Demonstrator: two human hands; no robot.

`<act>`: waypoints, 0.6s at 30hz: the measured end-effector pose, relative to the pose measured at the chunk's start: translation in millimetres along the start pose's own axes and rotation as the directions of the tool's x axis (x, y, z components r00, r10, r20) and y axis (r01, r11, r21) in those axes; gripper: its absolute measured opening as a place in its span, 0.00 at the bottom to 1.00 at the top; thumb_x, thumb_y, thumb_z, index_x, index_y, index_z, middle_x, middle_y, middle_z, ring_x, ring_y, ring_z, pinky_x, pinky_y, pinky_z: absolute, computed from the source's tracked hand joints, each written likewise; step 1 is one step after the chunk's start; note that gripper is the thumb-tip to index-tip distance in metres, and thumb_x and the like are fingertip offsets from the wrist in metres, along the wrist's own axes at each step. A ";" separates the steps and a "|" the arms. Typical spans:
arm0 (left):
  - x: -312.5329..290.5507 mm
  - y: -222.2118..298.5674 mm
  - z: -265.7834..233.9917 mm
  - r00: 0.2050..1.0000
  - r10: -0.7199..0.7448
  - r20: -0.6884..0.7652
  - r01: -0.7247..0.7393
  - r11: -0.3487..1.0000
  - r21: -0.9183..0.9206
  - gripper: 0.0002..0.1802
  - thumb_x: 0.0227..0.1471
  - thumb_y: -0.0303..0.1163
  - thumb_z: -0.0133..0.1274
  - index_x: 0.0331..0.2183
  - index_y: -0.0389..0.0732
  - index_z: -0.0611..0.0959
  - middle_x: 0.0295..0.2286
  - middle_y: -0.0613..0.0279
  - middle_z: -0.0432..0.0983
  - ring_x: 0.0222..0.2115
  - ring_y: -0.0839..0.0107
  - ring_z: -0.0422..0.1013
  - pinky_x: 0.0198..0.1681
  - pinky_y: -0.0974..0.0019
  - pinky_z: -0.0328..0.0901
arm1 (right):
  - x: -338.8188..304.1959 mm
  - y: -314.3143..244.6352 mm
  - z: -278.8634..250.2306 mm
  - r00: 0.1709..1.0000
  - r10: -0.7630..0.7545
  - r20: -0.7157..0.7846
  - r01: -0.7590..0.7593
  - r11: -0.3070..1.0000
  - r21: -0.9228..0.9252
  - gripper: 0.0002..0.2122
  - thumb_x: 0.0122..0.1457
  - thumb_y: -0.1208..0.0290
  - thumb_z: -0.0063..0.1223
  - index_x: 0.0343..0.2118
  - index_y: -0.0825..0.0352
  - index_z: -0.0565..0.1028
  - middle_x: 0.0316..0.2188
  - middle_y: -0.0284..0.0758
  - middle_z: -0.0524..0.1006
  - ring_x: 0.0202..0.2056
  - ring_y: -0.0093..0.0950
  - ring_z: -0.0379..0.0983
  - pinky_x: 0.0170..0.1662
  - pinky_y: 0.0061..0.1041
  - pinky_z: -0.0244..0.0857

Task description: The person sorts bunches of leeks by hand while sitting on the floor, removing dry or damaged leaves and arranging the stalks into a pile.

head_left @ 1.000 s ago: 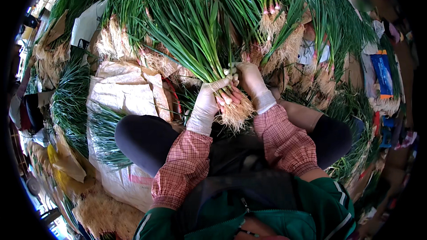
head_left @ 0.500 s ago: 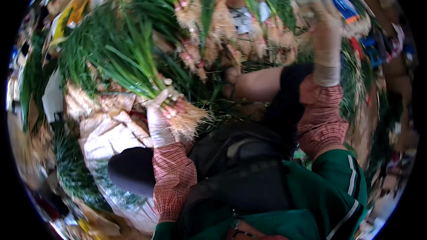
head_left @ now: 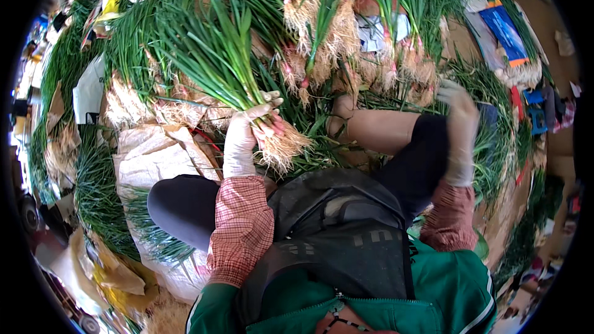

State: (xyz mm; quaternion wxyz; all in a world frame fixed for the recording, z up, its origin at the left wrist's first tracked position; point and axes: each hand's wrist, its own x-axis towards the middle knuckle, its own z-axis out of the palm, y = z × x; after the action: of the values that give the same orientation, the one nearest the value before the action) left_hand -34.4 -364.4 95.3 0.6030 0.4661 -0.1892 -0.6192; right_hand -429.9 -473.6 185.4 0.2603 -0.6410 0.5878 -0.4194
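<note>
Spring onions (head_left: 245, 80), bunched, are clamped in the gloved left hand (head_left: 242, 133), beyond the dark apron (head_left: 352, 266). Right of the apron, the right hand (head_left: 461, 120) blurs; I cannot tell its grip.

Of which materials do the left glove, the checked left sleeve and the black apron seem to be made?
Left glove: perhaps thin rubber, matte, wrinkled at the wrist. Checked left sleeve: probably woven cloth, matte, softly gathered. Black apron: possibly coated fabric, with dull sheen along folds.

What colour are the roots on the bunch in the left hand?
The roots are pale tan, clearest in the head view.
</note>
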 end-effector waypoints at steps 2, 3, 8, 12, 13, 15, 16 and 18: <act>4.0 -1.1 10.5 0.999 0.037 0.009 -0.037 0.999 -0.027 0.23 0.41 0.30 0.54 0.41 0.28 0.73 0.35 0.44 0.75 0.20 0.59 0.76 0.13 0.72 0.69 | 13.1 10.1 89.5 0.909 0.014 0.417 -0.145 0.947 0.285 0.10 0.60 0.73 0.44 0.37 0.72 0.77 0.39 0.37 0.77 0.37 0.24 0.74 0.41 0.19 0.66; 1.6 -2.1 14.3 0.996 0.082 -0.041 -0.084 0.995 -0.050 0.21 0.42 0.30 0.55 0.39 0.28 0.74 0.32 0.46 0.76 0.19 0.62 0.75 0.12 0.74 0.67 | 14.0 1.8 146.9 0.860 0.035 0.510 -0.258 0.890 0.375 0.12 0.59 0.67 0.47 0.39 0.72 0.76 0.37 0.38 0.78 0.36 0.23 0.73 0.41 0.20 0.66; -0.6 12.7 35.7 0.999 -0.042 0.005 0.042 0.995 0.093 0.18 0.44 0.29 0.55 0.38 0.27 0.77 0.23 0.51 0.77 0.13 0.70 0.73 0.08 0.79 0.62 | 41.8 19.9 276.9 0.972 0.038 0.231 -0.011 0.993 -0.117 0.18 0.52 0.58 0.55 0.33 0.72 0.75 0.29 0.46 0.77 0.30 0.42 0.75 0.36 0.35 0.67; 4.2 2.2 12.3 0.996 -0.055 0.071 0.049 0.995 0.092 0.12 0.46 0.28 0.53 0.34 0.30 0.75 0.22 0.52 0.76 0.15 0.67 0.74 0.12 0.75 0.65 | -14.3 -13.2 264.7 0.894 0.074 0.443 -0.164 0.972 0.168 0.08 0.54 0.72 0.55 0.33 0.72 0.77 0.22 0.40 0.76 0.24 0.26 0.71 0.29 0.26 0.65; 9.4 -2.8 17.1 0.991 -0.065 0.114 0.057 0.996 0.072 0.11 0.46 0.28 0.53 0.32 0.32 0.75 0.21 0.52 0.76 0.15 0.66 0.74 0.12 0.74 0.66 | -28.3 -15.4 257.9 0.896 -0.065 0.439 -0.002 0.989 0.150 0.07 0.55 0.71 0.55 0.32 0.71 0.77 0.21 0.38 0.75 0.23 0.26 0.70 0.28 0.25 0.64; 15.6 -15.9 11.5 0.988 -0.077 0.136 0.067 0.994 0.081 0.11 0.47 0.29 0.55 0.33 0.33 0.75 0.19 0.51 0.75 0.16 0.64 0.75 0.12 0.74 0.66 | -47.5 -18.5 259.8 0.864 -0.087 0.496 0.005 0.986 0.165 0.08 0.56 0.71 0.53 0.30 0.72 0.76 0.21 0.35 0.75 0.22 0.24 0.69 0.27 0.23 0.63; 16.6 -15.8 11.5 0.982 -0.101 0.161 0.090 0.993 0.072 0.11 0.47 0.30 0.55 0.33 0.33 0.75 0.19 0.50 0.75 0.16 0.64 0.75 0.12 0.74 0.66 | -48.9 -16.8 260.5 0.845 0.032 0.534 -0.240 0.915 0.324 0.08 0.57 0.71 0.53 0.29 0.71 0.75 0.21 0.34 0.74 0.22 0.23 0.68 0.27 0.23 0.62; 15.3 -14.1 10.3 0.971 -0.160 0.177 0.152 0.987 0.058 0.13 0.48 0.32 0.55 0.33 0.33 0.75 0.19 0.49 0.76 0.16 0.64 0.75 0.10 0.74 0.65 | -52.5 -13.6 262.9 0.724 0.208 0.658 -0.646 0.539 0.540 0.08 0.58 0.71 0.51 0.28 0.71 0.74 0.21 0.31 0.73 0.22 0.21 0.67 0.28 0.21 0.62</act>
State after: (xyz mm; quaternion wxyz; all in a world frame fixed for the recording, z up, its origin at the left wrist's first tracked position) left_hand -48.3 -379.0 83.8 0.5223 0.4344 -0.2198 -0.7002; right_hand -198.6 -462.1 49.7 0.7435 -0.3920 0.4140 -0.3494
